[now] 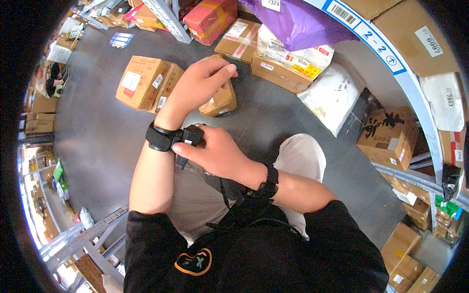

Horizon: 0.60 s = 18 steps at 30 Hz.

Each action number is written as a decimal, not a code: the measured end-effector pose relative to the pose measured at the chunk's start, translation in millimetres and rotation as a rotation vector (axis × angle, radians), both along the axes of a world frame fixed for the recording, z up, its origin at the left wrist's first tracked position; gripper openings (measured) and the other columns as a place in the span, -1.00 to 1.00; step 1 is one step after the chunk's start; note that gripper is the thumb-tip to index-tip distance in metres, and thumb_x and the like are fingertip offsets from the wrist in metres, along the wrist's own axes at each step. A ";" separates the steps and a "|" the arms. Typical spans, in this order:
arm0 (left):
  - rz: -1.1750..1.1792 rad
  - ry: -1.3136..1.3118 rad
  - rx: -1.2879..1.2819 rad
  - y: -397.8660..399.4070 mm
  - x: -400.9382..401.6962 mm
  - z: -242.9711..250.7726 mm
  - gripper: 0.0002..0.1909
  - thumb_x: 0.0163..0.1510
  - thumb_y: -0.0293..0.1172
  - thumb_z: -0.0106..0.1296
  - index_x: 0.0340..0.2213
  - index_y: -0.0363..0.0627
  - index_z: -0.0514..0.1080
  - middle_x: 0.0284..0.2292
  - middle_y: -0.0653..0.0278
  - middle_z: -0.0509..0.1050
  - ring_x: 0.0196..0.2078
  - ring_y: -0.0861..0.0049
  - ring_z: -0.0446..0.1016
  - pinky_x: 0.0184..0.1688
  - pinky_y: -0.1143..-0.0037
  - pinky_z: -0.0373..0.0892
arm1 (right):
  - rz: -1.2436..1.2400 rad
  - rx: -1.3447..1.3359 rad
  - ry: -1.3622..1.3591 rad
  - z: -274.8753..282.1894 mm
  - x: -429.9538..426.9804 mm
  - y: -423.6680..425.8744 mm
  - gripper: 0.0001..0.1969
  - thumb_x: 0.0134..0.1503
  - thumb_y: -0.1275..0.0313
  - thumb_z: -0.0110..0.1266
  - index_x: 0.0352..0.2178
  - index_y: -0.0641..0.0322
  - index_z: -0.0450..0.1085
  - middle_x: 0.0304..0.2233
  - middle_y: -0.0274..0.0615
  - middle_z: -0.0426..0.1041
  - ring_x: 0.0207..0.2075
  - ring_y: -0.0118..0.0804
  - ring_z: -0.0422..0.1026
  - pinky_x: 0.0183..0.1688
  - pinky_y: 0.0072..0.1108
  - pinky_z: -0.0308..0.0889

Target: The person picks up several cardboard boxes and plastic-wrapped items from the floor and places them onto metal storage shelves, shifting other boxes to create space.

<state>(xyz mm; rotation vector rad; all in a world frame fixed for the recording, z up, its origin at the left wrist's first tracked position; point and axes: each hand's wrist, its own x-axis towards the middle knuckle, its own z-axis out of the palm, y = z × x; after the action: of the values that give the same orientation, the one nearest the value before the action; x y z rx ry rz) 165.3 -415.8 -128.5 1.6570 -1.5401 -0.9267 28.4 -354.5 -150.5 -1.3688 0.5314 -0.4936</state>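
Note:
My left hand (205, 80) is held out palm down, its fingers loosely curled and nothing seen in it. Around my left wrist runs a black strap (160, 137), with a small black box-shaped device (192, 134) on its inner side. My right hand (223, 154) grips this device, thumb on the near side and fingers partly hidden behind it. Another black band (270, 181) circles my right wrist. Beyond my left hand, a taped cardboard box (221, 100) stands on the floor, partly covered by the hand. Two cardboard boxes (141, 82) (170, 86) sit side by side left of it.
Parcels line the shelf foot ahead: a red box (210, 20), a cardboard box (280, 73) under white bags, and a white plastic parcel (333, 97). A purple bag (296, 22) hangs over them. A blue-white shelf beam (388, 55) curves along the right. Another shelf frame (88, 232) stands lower left.

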 end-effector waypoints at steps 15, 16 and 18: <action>0.389 0.504 -0.074 11.9 58.6 11.2 -0.75 0.20 -0.26 -0.09 -0.39 -0.21 0.41 -0.64 0.51 0.17 -0.59 0.72 0.13 -0.48 0.65 0.12 | 0.203 -0.197 0.047 -35.9 -17.5 -6.2 -0.75 0.02 0.31 0.17 -0.39 0.33 0.47 -0.50 -0.11 0.52 -0.48 -0.27 0.50 -0.37 -0.51 0.36; 0.432 0.542 -0.083 10.9 65.8 8.5 -0.76 0.19 -0.26 -0.08 -0.42 -0.18 0.40 -0.65 0.52 0.15 -0.60 0.73 0.10 -0.49 0.65 0.10 | 0.203 -0.191 0.045 -39.0 -23.8 -7.6 -0.75 0.02 0.31 0.17 -0.39 0.33 0.47 -0.50 -0.11 0.52 -0.48 -0.27 0.50 -0.37 -0.51 0.36; 0.524 0.580 -0.097 10.0 61.6 8.1 -0.78 0.17 -0.28 -0.04 -0.50 -0.11 0.34 -0.65 0.53 0.12 -0.61 0.75 0.06 -0.54 0.65 0.05 | 0.341 -0.251 0.186 -42.9 -34.8 -9.6 -0.79 0.03 0.33 0.15 -0.45 0.31 0.48 -0.54 -0.09 0.51 -0.48 -0.24 0.50 -0.38 -0.49 0.35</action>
<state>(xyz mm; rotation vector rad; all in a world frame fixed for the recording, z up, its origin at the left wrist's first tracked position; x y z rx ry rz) 226.9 -405.8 -120.4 1.4410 -0.7053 -0.9119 -6.4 -364.2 -193.4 -1.7181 0.3819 -0.1582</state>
